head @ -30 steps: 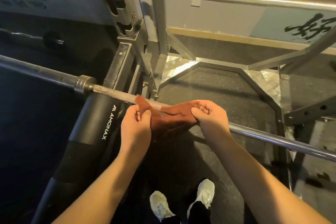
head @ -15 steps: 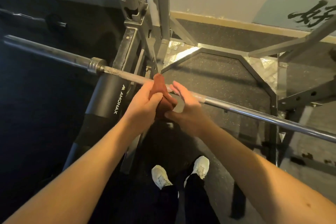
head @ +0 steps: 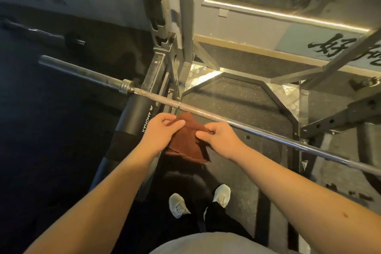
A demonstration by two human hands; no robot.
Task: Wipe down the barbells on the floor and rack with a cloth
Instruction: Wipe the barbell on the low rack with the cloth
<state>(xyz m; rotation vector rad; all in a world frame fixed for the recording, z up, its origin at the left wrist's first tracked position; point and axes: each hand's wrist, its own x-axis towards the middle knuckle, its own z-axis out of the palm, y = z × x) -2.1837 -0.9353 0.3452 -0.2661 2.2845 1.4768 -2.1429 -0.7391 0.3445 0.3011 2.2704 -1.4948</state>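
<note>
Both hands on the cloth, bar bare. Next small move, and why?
Probably lift the cloth onto the racked barbell and wrap it round the shaft. Left hand and right hand pinch it on the near side of the bar, clear of it, so nothing is being wiped.

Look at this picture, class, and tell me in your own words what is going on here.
A person stands at a rack, holding a brown cloth in both hands. The left hand and right hand each pinch a side of it, just on the near side of the racked barbell, not wrapped round the bar. A second barbell lies on the floor, far left.
</note>
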